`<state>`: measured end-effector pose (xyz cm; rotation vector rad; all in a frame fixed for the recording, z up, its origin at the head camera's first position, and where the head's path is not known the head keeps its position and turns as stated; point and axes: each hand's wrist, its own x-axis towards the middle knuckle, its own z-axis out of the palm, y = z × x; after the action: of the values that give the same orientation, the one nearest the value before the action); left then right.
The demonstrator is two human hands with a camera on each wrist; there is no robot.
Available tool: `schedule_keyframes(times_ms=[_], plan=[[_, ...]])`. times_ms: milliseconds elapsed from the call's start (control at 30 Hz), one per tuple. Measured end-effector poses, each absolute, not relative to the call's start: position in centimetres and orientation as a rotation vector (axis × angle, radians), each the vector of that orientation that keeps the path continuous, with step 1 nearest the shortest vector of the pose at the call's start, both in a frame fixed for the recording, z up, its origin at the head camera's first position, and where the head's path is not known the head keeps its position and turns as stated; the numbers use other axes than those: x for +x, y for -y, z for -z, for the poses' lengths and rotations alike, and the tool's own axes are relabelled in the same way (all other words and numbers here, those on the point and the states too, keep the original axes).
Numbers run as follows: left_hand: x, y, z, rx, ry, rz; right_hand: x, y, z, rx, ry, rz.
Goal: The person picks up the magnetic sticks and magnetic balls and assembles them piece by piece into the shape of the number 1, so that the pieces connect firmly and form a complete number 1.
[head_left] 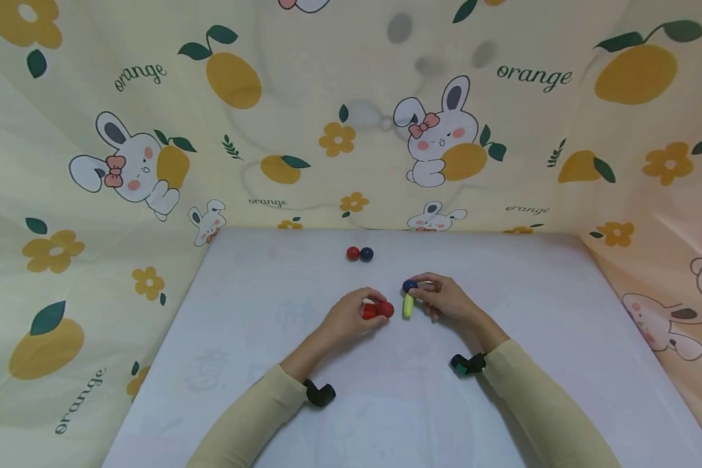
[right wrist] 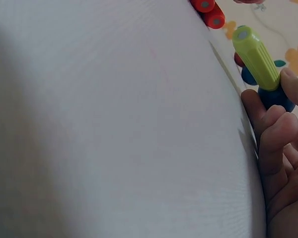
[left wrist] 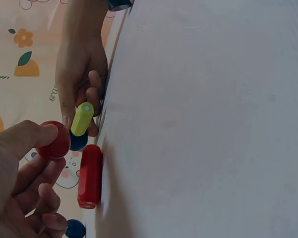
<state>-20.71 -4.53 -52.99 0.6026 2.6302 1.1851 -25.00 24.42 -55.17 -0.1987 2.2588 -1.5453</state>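
Observation:
My left hand (head_left: 346,316) pinches a red ball (left wrist: 54,140) between thumb and fingers. Close by that hand lie two red rods (right wrist: 216,20), with grey discs on the ends that show. One red rod (left wrist: 90,176) appears just under the ball in the left wrist view. To the right, the thumb and forefinger of my right hand (head_left: 447,298) grip a dark blue ball (right wrist: 278,99). A yellow-green ribbed rod (right wrist: 256,57) sticks out from this ball, a grey disc at its free end. The two hands are a short gap apart.
Farther back on the white table (head_left: 257,338), another red ball (head_left: 353,253) and another blue ball (head_left: 366,254) sit side by side. Behind the table's far edge rises a printed cloth (head_left: 304,78), which also runs along both sides.

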Motion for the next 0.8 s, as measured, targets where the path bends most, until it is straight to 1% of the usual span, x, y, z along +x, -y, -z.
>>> schedule_keyframes(times_ms=[467, 800], plan=[[-20.2, 2.9, 53.8, 0.767, -2.693, -1.004, -25.0, -24.3, 55.0, -0.205, -2.263, 1.551], [-19.7, 2.2, 53.7, 0.706, -2.703, -0.944, -24.9, -24.3, 54.9, -0.207, -2.269, 1.547]])
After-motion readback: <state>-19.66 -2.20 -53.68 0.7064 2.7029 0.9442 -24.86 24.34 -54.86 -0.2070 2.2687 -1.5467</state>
